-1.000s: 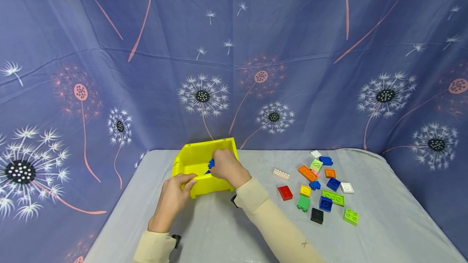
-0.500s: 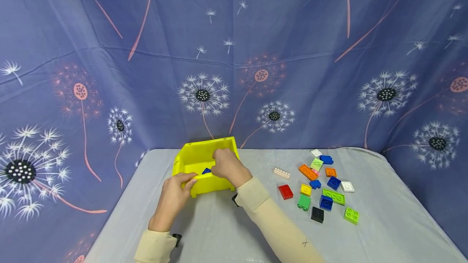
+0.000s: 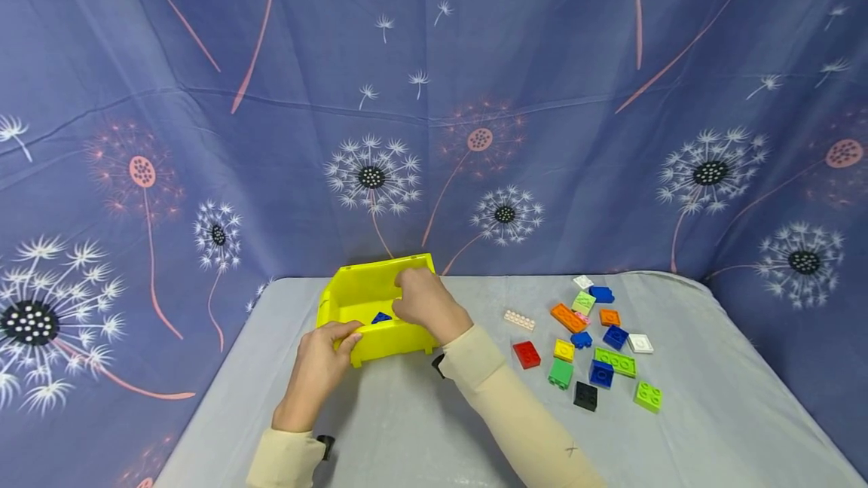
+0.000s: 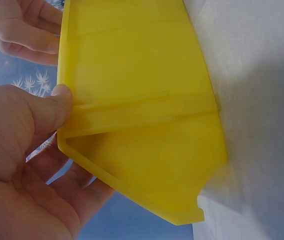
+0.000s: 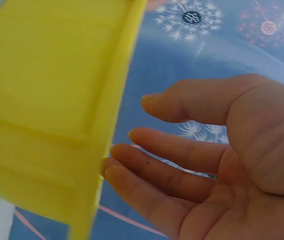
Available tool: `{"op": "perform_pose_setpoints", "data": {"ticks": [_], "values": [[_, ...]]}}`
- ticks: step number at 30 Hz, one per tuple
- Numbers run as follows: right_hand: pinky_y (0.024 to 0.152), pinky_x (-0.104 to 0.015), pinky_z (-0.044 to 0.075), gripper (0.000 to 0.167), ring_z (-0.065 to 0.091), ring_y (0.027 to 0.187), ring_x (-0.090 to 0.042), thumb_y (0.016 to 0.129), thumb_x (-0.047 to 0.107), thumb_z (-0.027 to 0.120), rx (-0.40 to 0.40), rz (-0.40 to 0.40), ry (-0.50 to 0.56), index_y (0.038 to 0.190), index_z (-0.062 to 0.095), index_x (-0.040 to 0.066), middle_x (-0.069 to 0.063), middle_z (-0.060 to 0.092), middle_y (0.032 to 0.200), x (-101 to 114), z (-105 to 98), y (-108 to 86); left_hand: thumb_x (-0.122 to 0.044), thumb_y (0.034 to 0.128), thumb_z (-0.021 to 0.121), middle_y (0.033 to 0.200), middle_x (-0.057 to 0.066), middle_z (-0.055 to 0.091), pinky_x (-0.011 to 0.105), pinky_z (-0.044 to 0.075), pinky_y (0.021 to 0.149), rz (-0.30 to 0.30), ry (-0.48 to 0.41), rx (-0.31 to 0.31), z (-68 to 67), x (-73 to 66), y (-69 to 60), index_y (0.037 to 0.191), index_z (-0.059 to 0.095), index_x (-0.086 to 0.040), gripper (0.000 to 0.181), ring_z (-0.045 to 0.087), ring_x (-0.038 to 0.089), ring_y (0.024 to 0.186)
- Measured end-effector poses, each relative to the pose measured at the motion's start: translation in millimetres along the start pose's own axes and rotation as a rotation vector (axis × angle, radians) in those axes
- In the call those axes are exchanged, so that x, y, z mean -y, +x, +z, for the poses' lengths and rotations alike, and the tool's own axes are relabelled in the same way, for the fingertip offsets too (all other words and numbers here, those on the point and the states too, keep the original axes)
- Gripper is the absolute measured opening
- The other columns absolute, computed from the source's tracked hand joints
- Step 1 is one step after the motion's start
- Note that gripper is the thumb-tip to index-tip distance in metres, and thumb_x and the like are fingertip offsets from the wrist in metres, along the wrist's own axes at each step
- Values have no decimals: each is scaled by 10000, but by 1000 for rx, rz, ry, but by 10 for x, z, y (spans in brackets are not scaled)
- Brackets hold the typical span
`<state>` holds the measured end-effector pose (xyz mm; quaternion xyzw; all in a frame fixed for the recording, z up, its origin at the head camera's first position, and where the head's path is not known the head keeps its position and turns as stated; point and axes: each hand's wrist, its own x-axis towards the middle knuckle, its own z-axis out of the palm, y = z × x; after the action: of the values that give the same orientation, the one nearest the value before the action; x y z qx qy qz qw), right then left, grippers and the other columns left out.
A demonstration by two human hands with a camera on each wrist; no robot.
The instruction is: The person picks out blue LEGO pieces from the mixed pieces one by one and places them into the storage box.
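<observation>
A yellow bin [image 3: 389, 343] stands at the table's back left, with a blue piece [image 3: 381, 317] visible inside it. My left hand [image 3: 317, 367] grips the bin's front left rim; in the left wrist view the left hand [image 4: 27, 135] has its thumb on the rim of the bin [image 4: 137, 65]. Over the bin's right side is my right hand [image 3: 429, 306]. The right wrist view shows the right hand [image 5: 217, 155] with fingers apart and nothing between them, beside the bin's wall [image 5: 42, 90].
Several loose bricks lie to the right, among them a red one [image 3: 527, 355], a pale studded plate [image 3: 519, 320], a green one [image 3: 560, 373], a black one [image 3: 585, 396] and a lime one [image 3: 648, 397]. Patterned cloth [image 3: 570, 36] hangs behind the table [image 3: 434, 428].
The blue piece at my right fingers has been let go and lies in the bin. My right hand has risen slightly from it, with the fingers opened. My left hand keeps its hold.
</observation>
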<state>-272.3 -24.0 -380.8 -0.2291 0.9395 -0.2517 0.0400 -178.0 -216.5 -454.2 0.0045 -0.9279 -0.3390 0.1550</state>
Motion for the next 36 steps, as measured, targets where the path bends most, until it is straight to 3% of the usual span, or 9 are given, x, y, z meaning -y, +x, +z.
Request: {"op": "perform_pose_setpoints", "data": {"ticks": [7,12,14,18,21,25,29,33,36], "values": [[606,-298,418,440,601,832,-240,939,129,668,-34,13,41,1370,665,38,-129,670,1373,-51,-283,-48,-186,969,751,1179,75,762,461,601,876,-2,-3,3,3,-21,1,1204,792,-133,245,713,301,1100],[556,-300,371,484,448,635,-183,937,119,655,-95,27,51,1412,623,30,-164,689,1301,-141,-529,-101,-181,975,743,1197,86,757,474,598,890,9,1,4,-7,-19,-5,1217,785,-132,251,706,319,1123],[571,-307,423,490,469,606,-177,946,133,653,-116,43,52,1423,612,31,-172,692,1274,-181,-626,-124,-177,971,747,1193,85,758,481,597,893,18,1,-2,-15,-20,-8,1215,786,-133,251,705,324,1124],[765,-390,568,497,685,864,-242,973,192,658,-150,84,55,1445,593,49,-161,677,1317,-283,-813,-179,-154,955,762,1164,89,767,501,590,903,48,-1,-26,-19,-13,-10,1190,796,-122,240,711,337,1110],[891,-466,581,519,682,1088,-314,987,226,660,-156,114,67,1471,569,62,-162,658,1357,-387,-934,-225,-149,950,766,1155,91,770,506,587,907,61,0,-32,-18,-5,-6,1182,799,-119,236,715,339,1101],[964,-531,557,528,640,1199,-365,991,245,662,-182,143,72,1477,563,61,-179,646,1377,-557,-1062,-274,-164,958,760,1170,89,765,499,588,916,48,3,-26,-27,-3,0,1192,795,-124,240,711,333,1115],[985,-560,518,524,587,1271,-410,987,250,630,-217,175,51,1471,570,59,-201,636,1389,-788,-1154,-331,-164,964,754,1184,102,760,498,591,911,30,-10,-8,-31,-4,-3,1204,789,-111,248,708,339,1121],[875,-516,493,549,569,1277,-437,992,256,605,-227,223,43,1498,540,54,-210,596,1446,-1043,-1204,-417,-176,967,751,1194,101,757,499,585,927,21,-9,4,-23,-8,-10,1209,787,-111,253,703,338,1134],[802,-494,485,565,611,1172,-447,1000,264,603,-223,266,51,1516,516,48,-218,552,1490,-1229,-1230,-497,-186,972,747,1197,94,757,501,579,941,11,-3,4,-13,-1,-13,1210,787,-117,252,700,335,1143]]}}
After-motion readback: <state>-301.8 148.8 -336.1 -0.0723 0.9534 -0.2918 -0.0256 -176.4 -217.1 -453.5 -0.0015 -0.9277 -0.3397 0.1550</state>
